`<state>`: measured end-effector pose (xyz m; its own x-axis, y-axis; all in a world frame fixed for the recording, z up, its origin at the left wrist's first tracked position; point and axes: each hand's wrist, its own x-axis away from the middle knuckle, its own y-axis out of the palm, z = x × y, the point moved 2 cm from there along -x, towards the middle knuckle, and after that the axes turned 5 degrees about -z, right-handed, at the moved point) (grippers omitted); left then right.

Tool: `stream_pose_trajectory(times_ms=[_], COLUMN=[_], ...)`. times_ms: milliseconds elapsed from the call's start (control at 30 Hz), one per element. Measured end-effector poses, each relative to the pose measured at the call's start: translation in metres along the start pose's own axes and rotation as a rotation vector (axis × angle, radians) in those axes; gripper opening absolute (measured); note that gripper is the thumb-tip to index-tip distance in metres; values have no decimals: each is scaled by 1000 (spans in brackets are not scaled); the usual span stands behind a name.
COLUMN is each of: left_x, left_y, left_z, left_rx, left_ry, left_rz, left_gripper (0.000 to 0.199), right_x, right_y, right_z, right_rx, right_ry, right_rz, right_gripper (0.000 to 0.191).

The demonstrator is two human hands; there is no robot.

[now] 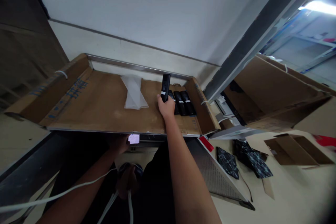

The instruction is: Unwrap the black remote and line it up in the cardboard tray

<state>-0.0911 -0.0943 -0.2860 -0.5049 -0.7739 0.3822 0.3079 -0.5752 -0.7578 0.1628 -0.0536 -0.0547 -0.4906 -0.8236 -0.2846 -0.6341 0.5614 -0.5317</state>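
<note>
My right hand [167, 107] is closed around the lower end of a slim black handheld device [165, 84] with a small white label. It holds the device raised over the right part of a cardboard-lined tray [110, 119]. Beside it several similar black devices [183, 103] lie in a row by the tray's right wall. Below the tray's front edge, in shadow, my left hand [121, 143] is curled next to a bright pale rectangle [134, 139]; what it grips is too dark to make out.
Translucent white sheets or bags [135, 92] lie mid-tray. A large cardboard box [275, 94] stands at right. Dark patterned packages [249, 159] and an open carton [296, 150] are on the floor. A white cable [57, 195] crosses my left forearm.
</note>
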Motion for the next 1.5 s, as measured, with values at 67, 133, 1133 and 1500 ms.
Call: stream_pose_trajectory(times_ms=[67, 133, 1133, 1500], left_x=[0, 0, 6, -2], left_y=[0, -1, -12, -1], left_z=[0, 0, 6, -3], left_rx=[-19, -15, -16, -62], left_ry=[11, 22, -29, -51], left_rz=[6, 2, 21, 19], left_gripper=[51, 50, 45, 45], right_x=[0, 0, -1, -1], right_y=[0, -1, 1, 1], right_z=[-1, -1, 1, 1], right_rx=[5, 4, -5, -6], right_ry=[-1, -3, 6, 13], right_rz=[1, 1, -5, -8], right_gripper=[34, 33, 34, 35])
